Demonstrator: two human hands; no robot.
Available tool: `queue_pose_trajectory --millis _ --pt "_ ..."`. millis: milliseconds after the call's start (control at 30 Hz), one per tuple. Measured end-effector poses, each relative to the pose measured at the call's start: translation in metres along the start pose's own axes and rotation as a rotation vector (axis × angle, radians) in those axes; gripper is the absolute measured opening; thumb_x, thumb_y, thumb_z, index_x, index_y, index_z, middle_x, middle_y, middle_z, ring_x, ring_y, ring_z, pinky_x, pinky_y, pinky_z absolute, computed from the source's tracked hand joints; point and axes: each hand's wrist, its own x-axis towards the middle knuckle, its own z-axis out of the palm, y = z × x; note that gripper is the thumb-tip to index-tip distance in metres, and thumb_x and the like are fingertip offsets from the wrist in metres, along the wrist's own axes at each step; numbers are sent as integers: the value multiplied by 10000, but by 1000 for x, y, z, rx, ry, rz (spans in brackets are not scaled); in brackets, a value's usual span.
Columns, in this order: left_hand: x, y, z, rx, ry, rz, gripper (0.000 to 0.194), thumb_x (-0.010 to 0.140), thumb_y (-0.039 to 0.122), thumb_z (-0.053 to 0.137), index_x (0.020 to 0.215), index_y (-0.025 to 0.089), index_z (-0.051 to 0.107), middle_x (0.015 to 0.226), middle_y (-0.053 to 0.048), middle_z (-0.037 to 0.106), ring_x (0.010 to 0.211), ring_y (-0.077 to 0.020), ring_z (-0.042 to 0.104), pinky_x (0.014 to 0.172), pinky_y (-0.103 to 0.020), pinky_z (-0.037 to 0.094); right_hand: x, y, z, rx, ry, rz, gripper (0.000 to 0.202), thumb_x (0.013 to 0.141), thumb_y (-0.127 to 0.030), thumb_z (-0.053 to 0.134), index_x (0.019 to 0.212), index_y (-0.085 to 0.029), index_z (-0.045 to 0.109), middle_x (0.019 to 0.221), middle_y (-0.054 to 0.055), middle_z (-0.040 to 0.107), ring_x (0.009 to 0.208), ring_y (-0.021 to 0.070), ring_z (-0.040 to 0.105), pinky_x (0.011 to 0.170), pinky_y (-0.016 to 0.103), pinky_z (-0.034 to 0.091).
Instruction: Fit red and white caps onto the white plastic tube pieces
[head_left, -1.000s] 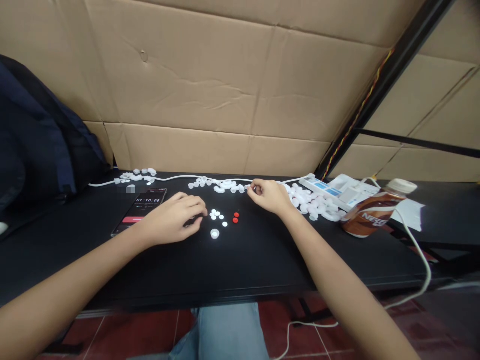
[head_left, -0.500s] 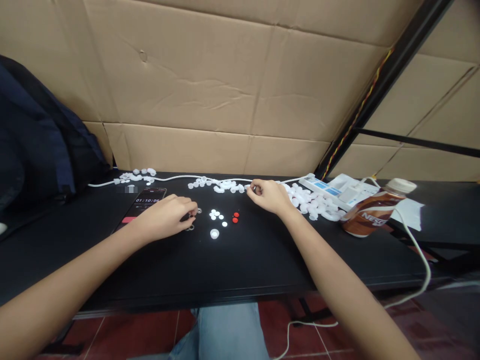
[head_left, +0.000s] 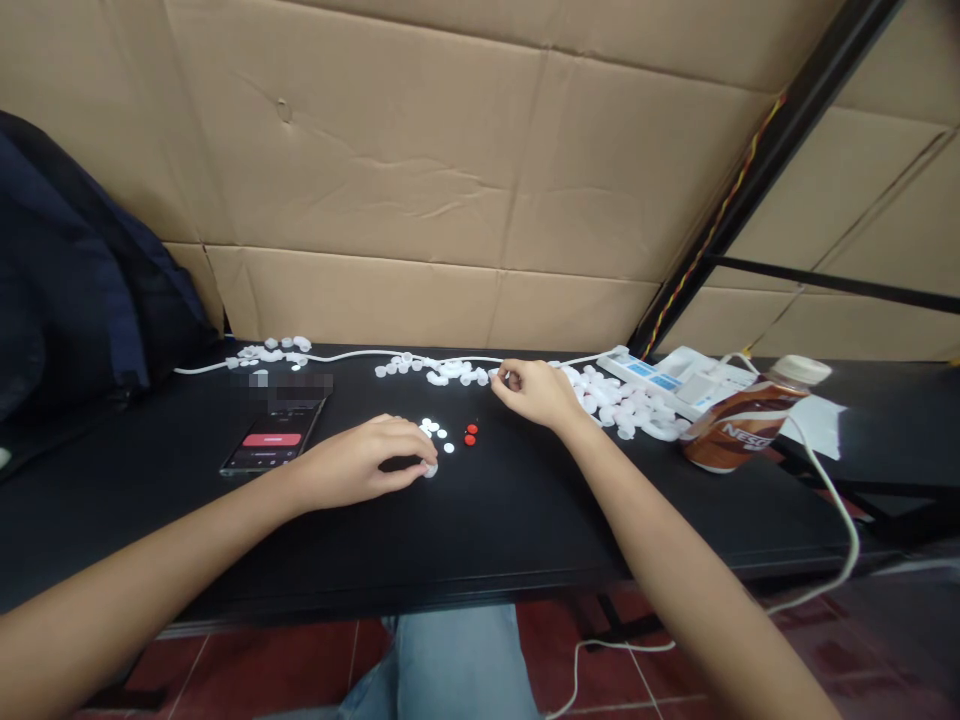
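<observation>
My left hand (head_left: 367, 463) lies low over the black table, with thumb and fingertips closed on a small round white cap (head_left: 430, 470). Just beyond those fingers are several flat white discs (head_left: 442, 434) and two small red pieces (head_left: 470, 435). My right hand (head_left: 538, 390) rests farther back, its thumb and index finger curled together in a pinch beside white plastic caps (head_left: 469, 376). Whatever it holds, if anything, is too small to make out. The metal-looking rings are hidden by my left hand.
A heap of white plastic pieces (head_left: 611, 400) lies right of my right hand, near a white power strip (head_left: 652, 380) and a brown bottle (head_left: 742, 425). On the left are a phone (head_left: 274, 440), more white pieces (head_left: 274, 352) and a dark backpack (head_left: 97, 270).
My left hand has moved right and slightly nearer, from the small rings to the white cap, where its fingertips now close. My right hand has stayed in place.
</observation>
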Motion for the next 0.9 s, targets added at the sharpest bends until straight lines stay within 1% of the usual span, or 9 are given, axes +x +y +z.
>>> queue_pose_trajectory --millis 200,400,633,667,733,833,900 --pt "0 0 0 38 -17 -8 175 940 256 538 1077 257 648 1079 -14 683 1025 -158 621 975 -333 399 0 0 0 0 3 -2 214 820 -375 500 725 -228 624 621 -13 623 566 140 535 514 271 288" --pt "0 3 -1 102 -61 -16 114 936 250 542 984 240 644 1062 -7 651 999 -149 600 936 -304 397 0 1 0 9 -7 -4 209 821 -374 500 737 -226 622 641 -10 634 576 139 545 517 267 291" --pt "0 2 1 103 -100 -34 98 937 243 536 1005 230 606 1038 -9 648 997 -156 601 944 -315 379 0 3 1 6 -32 -14 199 837 -356 499 744 -222 614 658 -14 623 579 132 540 515 269 307" --pt "0 2 1 101 -102 -34 94 941 243 530 999 229 603 1029 -7 651 990 -153 603 944 -315 376 0 4 2 5 -28 -27 191 838 -349 502 764 -220 622 696 -7 631 599 134 549 520 269 319" --pt "0 2 1 102 -106 -32 91 948 244 519 984 225 601 1016 -2 655 976 -148 605 942 -314 372 1 8 6 0 -12 -76 182 839 -330 509 858 -218 652 836 22 648 694 152 583 554 271 361" --pt "0 2 1 107 -108 -33 86 950 239 517 968 223 599 998 5 658 959 -143 607 938 -313 368 2 15 14 -44 -3 -181 279 853 -306 508 1063 -219 669 1069 82 606 917 214 587 659 300 430" --pt "0 2 1 111 -106 -33 83 948 236 520 966 222 600 995 7 659 954 -142 606 939 -313 366 3 19 21 -93 -14 -237 340 870 -299 496 1160 -219 655 1146 108 570 985 247 557 749 347 450"
